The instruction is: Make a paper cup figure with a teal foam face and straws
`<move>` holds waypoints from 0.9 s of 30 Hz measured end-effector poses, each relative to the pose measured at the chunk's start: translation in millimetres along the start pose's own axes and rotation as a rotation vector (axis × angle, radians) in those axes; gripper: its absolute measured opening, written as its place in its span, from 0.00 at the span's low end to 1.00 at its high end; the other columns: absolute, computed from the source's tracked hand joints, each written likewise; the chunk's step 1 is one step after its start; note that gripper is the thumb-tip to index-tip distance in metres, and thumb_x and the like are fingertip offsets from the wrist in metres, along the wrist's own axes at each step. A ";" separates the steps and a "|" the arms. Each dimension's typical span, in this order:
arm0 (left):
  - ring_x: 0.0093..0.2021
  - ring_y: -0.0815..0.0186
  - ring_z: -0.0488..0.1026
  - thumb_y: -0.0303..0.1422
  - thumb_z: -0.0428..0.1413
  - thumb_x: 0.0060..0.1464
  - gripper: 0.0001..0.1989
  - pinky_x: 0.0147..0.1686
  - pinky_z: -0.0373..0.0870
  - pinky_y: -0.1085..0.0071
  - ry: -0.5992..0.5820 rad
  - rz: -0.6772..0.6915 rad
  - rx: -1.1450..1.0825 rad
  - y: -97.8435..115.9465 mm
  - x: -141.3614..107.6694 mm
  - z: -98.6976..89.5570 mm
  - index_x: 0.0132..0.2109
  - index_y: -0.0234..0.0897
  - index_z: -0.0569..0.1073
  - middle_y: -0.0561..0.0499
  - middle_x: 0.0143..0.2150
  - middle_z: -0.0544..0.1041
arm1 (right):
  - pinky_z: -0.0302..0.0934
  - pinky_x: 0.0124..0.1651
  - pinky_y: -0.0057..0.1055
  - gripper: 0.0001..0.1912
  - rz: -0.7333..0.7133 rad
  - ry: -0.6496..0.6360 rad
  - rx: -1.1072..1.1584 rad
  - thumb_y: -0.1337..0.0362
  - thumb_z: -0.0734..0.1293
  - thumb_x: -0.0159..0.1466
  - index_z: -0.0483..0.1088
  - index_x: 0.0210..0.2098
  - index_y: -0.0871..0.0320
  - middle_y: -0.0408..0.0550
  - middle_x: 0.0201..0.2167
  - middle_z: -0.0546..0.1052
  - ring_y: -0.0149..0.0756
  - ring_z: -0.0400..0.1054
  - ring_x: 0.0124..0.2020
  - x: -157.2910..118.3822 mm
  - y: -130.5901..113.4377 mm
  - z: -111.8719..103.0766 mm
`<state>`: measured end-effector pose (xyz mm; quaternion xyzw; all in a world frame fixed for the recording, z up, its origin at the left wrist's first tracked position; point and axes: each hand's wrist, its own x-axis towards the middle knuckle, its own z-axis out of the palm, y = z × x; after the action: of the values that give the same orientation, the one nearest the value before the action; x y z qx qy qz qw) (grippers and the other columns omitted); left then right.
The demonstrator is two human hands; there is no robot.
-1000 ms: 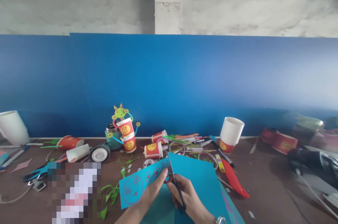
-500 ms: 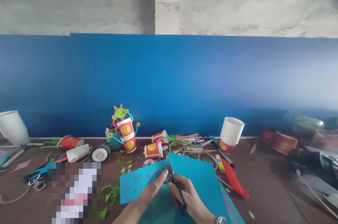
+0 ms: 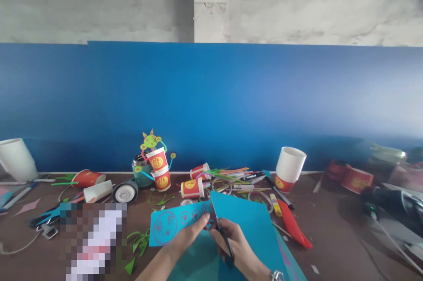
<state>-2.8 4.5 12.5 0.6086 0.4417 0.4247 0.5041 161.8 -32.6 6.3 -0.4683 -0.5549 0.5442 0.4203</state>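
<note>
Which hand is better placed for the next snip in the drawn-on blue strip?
Right, I'd judge: the right hand has the scissors in its grip, blades at the blue strip. The left hand is occupied, holding that strip.

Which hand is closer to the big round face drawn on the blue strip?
The left hand: it grips the blue strip just right of the face. The right hand is farther right, holding scissors.
</note>
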 end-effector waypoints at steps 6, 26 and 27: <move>0.43 0.52 0.74 0.49 0.56 0.50 0.18 0.52 0.64 0.60 -0.054 -0.099 0.028 -7.4 2.4 -1.9 0.28 0.40 0.79 0.46 0.36 0.81 | 0.46 0.11 0.19 0.24 0.043 0.023 -0.017 0.43 0.69 0.50 0.65 0.26 0.59 0.34 0.09 0.61 0.22 0.51 0.09 0.1 -3.2 0.9; 0.55 0.53 0.68 0.48 0.58 0.46 0.19 0.58 0.59 0.62 -0.184 -0.263 -0.011 1.4 1.5 -10.0 0.40 0.40 0.79 0.50 0.48 0.77 | 0.45 0.11 0.19 0.21 0.057 -0.003 -0.056 0.47 0.69 0.51 0.65 0.24 0.59 0.33 0.08 0.61 0.22 0.50 0.08 2.2 0.4 -2.8; 0.54 0.53 0.69 0.47 0.58 0.46 0.18 0.57 0.61 0.62 -0.161 -0.270 -0.002 2.9 0.3 -10.2 0.39 0.40 0.80 0.50 0.47 0.78 | 0.45 0.10 0.19 0.20 0.054 -0.005 -0.059 0.47 0.69 0.51 0.65 0.24 0.59 0.33 0.08 0.61 0.21 0.50 0.08 2.4 1.1 -3.2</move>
<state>-12.2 6.9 16.7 0.5751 0.4774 0.3034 0.5910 164.5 -29.6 5.3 -0.4937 -0.5590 0.5399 0.3901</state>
